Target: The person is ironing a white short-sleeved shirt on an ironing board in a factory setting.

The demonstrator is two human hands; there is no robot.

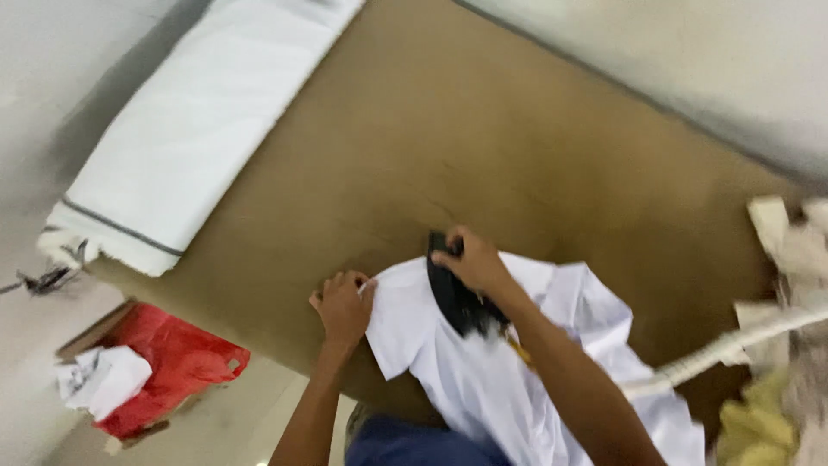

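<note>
Head view: iron (454, 293) on shirt (483, 362) (bare tabletop (483, 147) beyond)

Soft even daylight, heavy motion blur

— Where is the camera sitting?
— It is riding on the person's head, looking steeply down over both forearms onto the brown counter (483, 129).
— Is it facing straight?
— No, it is tilting: the counter's far edge is running diagonally from top centre down to the right, and a folded white cloth (198, 121) is slanting along the upper left.
— How near is it?
— It is hovering at arm's length; the left hand (343, 304) and right hand (473, 261) are filling the lower middle, on a white shirt (483, 362).
— Anything beyond the counter?
— The floor at lower left is showing a red bag (168, 367). Only this one view is covering the scene, and it is blurring slightly.
</note>
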